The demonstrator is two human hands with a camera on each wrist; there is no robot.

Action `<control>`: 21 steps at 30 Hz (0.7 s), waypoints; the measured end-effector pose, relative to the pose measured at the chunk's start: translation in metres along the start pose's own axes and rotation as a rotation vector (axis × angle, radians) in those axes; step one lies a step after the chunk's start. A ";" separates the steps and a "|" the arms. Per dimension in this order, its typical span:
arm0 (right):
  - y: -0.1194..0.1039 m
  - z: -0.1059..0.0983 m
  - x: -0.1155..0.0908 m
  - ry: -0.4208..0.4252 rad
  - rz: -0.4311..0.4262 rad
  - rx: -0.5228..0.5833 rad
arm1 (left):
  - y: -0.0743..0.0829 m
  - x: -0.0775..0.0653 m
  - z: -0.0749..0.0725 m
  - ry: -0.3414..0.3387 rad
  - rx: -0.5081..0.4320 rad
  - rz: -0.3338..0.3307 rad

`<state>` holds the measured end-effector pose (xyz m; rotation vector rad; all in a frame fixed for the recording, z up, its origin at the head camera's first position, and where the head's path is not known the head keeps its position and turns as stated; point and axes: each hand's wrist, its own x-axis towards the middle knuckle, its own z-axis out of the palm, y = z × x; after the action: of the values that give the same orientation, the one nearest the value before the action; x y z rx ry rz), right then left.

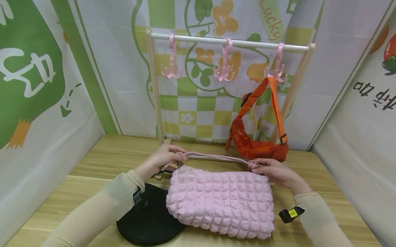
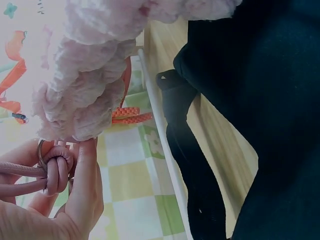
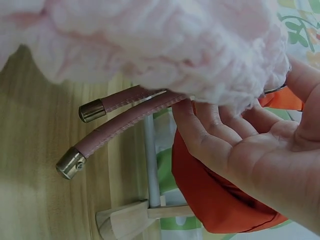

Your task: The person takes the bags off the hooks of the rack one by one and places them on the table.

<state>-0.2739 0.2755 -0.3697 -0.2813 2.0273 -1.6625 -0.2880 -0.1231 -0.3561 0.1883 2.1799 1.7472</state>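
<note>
A pink puffy handbag [image 1: 221, 202] hangs over the wooden table, its cord strap [image 1: 213, 156] stretched between the two hands. At the bag's left upper corner the left hand [image 1: 167, 158] pinches the strap; in the left wrist view, that hand [image 2: 75, 200] has the strap's knot [image 2: 59, 172] and a metal ring among its fingers. The right hand [image 1: 279, 173] grips the strap at the other corner. Seen from the right wrist, its fingers [image 3: 200, 130] reach behind the bag, near two loose strap ends [image 3: 122, 122] with metal tips.
A flat black bag [image 1: 149, 216] lies on the table [image 1: 95, 163], partly under the pink one. Behind stands a rack [image 1: 201, 39] with three pink hooks [image 1: 224, 62]. An orange waist bag [image 1: 261, 147] hangs from the right hook [image 1: 277, 66]. Printed curtains surround the table.
</note>
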 end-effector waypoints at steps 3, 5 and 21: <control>0.002 0.000 0.001 -0.019 -0.001 -0.006 | -0.002 0.001 0.000 0.002 0.016 -0.007; 0.004 -0.001 0.001 -0.033 0.001 -0.004 | -0.004 0.002 0.000 -0.003 0.026 -0.010; 0.013 -0.003 0.004 -0.052 0.016 0.011 | -0.012 0.005 0.000 -0.033 0.058 -0.024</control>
<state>-0.2767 0.2790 -0.3827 -0.3011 1.9772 -1.6390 -0.2910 -0.1239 -0.3683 0.2033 2.2019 1.6576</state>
